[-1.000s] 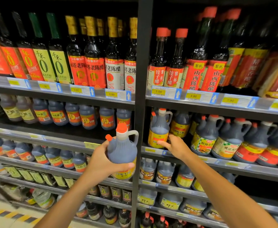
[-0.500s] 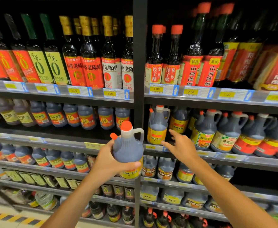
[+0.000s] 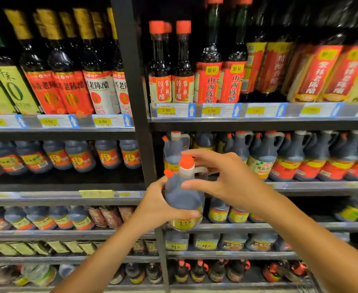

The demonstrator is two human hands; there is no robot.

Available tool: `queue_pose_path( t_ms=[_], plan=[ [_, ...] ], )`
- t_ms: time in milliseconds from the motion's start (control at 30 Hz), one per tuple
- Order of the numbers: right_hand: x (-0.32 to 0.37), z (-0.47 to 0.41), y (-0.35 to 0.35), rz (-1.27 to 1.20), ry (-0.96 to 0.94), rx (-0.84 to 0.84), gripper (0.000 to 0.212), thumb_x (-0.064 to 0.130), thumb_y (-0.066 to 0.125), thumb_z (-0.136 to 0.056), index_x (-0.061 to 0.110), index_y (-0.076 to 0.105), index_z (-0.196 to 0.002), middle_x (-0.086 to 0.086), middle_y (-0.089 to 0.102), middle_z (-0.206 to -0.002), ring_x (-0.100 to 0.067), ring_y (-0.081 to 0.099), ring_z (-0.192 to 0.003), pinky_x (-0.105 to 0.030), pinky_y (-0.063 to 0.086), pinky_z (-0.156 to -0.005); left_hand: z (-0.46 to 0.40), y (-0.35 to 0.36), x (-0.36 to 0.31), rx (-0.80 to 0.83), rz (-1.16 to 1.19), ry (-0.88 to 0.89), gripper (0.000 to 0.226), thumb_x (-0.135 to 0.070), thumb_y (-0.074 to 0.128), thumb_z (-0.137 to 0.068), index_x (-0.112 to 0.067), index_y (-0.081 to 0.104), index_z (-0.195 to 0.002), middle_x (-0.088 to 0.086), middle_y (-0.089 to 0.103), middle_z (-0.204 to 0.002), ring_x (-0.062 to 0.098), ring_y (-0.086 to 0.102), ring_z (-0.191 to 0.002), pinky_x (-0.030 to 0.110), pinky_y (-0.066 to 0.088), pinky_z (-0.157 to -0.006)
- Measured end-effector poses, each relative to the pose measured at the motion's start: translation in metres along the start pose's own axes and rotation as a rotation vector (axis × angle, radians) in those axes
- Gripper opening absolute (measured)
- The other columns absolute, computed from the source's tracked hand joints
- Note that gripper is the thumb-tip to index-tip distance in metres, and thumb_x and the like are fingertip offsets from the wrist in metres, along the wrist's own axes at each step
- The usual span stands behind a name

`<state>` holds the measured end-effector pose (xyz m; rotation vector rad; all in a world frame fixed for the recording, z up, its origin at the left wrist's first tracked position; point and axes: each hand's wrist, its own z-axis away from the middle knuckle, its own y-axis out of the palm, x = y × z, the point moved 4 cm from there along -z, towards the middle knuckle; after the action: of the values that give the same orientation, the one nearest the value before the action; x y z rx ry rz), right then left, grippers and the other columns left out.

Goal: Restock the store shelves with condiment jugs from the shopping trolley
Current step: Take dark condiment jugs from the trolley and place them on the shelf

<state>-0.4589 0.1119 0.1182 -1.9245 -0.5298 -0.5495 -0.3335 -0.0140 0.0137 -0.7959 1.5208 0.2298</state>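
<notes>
A dark condiment jug (image 3: 183, 197) with an orange cap, a small orange spout cap and a yellow label is held upright in front of the black shelf upright. My left hand (image 3: 159, 206) grips its body from the left and below. My right hand (image 3: 220, 178) reaches over the jug's handle side, fingers spread around the neck and handle, thumb against the body. A matching jug (image 3: 174, 149) stands on the middle shelf (image 3: 313, 186) just behind, at the left end of a row of handled jugs (image 3: 262, 155).
Tall vinegar bottles (image 3: 209, 66) fill the top shelf. Squat dark jugs (image 3: 78, 155) line the left bay. The black upright post (image 3: 131, 81) splits the two bays. Lower shelves hold several smaller jugs (image 3: 218, 210) and bottles (image 3: 197, 269).
My left hand carried the jug right and up toward the right bay. My right hand left the shelf edge and came back onto the jug's neck and handle. The view moved closer.
</notes>
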Motion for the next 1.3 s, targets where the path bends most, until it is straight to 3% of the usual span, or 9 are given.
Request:
queue_pose_path(
  t_ms=[133,300,367,467,600,800,967,1067,1300],
  plan=[
    [-0.017,0.008,-0.013,0.037,-0.015,-0.057,0.025,0.043,0.071,-0.090,0.028,0.070,-0.110,0.016,0.075,-0.099,-0.002,0.069,-0.094,-0.040,0.055,-0.076,-0.014,0.025,-0.005,0.065,-0.026,0.031,0.071,-0.035,0.097,-0.057,-0.028,0.062,-0.118,-0.015,0.068,-0.116,0.006,0.066,-0.110,0.036,0.057,-0.089],
    [-0.036,0.017,-0.028,0.047,-0.040,-0.132,0.024,0.044,0.067,-0.094,0.030,0.068,-0.114,0.015,0.074,-0.097,-0.007,0.071,-0.091,-0.041,0.055,-0.074,-0.032,0.042,-0.019,0.082,-0.046,0.114,0.082,-0.034,0.094,-0.063,-0.044,0.049,-0.131,-0.031,0.055,-0.131,-0.006,0.053,-0.124,0.016,0.049,-0.093],
    [-0.045,0.017,-0.032,0.074,-0.055,-0.164,0.028,0.046,0.067,-0.094,0.029,0.067,-0.116,0.014,0.075,-0.097,-0.010,0.072,-0.090,-0.041,0.056,-0.075,-0.040,0.044,-0.023,0.025,-0.085,0.161,0.088,-0.038,0.093,-0.065,-0.044,0.043,-0.137,-0.031,0.047,-0.139,-0.004,0.046,-0.132,0.022,0.046,-0.101],
    [-0.057,0.014,-0.037,0.115,-0.081,-0.229,0.029,0.046,0.067,-0.094,0.026,0.068,-0.114,0.011,0.075,-0.091,-0.013,0.072,-0.085,-0.043,0.055,-0.071,-0.050,0.048,-0.021,-0.096,-0.174,0.241,0.084,-0.044,0.092,-0.064,-0.030,0.048,-0.134,-0.014,0.051,-0.136,0.010,0.049,-0.129,0.041,0.048,-0.101],
    [-0.070,0.008,-0.037,0.167,-0.108,-0.238,0.035,0.046,0.067,-0.093,0.026,0.066,-0.122,0.011,0.076,-0.101,-0.009,0.073,-0.095,-0.041,0.058,-0.076,-0.063,0.056,-0.020,-0.252,-0.222,0.313,0.079,-0.037,0.093,-0.065,-0.026,0.053,-0.132,-0.008,0.049,-0.129,0.012,0.047,-0.125,0.035,0.046,-0.101],
    [-0.092,-0.006,-0.034,0.160,-0.134,-0.247,0.034,0.042,0.069,-0.092,0.029,0.066,-0.123,0.013,0.075,-0.106,-0.006,0.071,-0.097,-0.040,0.059,-0.078,-0.081,0.070,-0.006,-0.390,-0.197,0.282,0.081,-0.034,0.093,-0.064,-0.024,0.054,-0.134,-0.005,0.051,-0.124,0.014,0.048,-0.122,0.019,0.044,-0.096],
    [-0.109,-0.015,-0.031,0.134,-0.097,-0.257,0.032,0.039,0.072,-0.091,0.031,0.068,-0.122,0.016,0.075,-0.104,0.000,0.069,-0.095,-0.034,0.058,-0.080,-0.091,0.078,0.003,-0.452,-0.205,0.229,0.081,-0.035,0.092,-0.066,-0.023,0.052,-0.136,-0.007,0.053,-0.117,0.012,0.052,-0.116,0.031,0.050,-0.094],
    [-0.116,-0.022,-0.031,0.133,-0.089,-0.247,0.031,0.039,0.072,-0.091,0.028,0.069,-0.120,0.014,0.076,-0.101,0.000,0.066,-0.090,-0.035,0.056,-0.077,-0.093,0.084,0.013,-0.478,-0.184,0.168,0.090,-0.045,0.089,-0.068,-0.032,0.042,-0.143,-0.014,0.053,-0.132,0.012,0.050,-0.127,0.039,0.050,-0.099],
    [-0.139,-0.045,-0.026,0.097,-0.058,-0.163,0.033,0.053,0.063,-0.091,0.031,0.068,-0.114,0.013,0.075,-0.101,-0.008,0.070,-0.096,-0.042,0.058,-0.080,-0.094,0.091,0.026,-0.486,-0.103,0.077,0.087,-0.057,0.081,-0.068,-0.035,0.039,-0.141,-0.015,0.053,-0.135,0.012,0.054,-0.125,0.043,0.055,-0.094]
  ],
)
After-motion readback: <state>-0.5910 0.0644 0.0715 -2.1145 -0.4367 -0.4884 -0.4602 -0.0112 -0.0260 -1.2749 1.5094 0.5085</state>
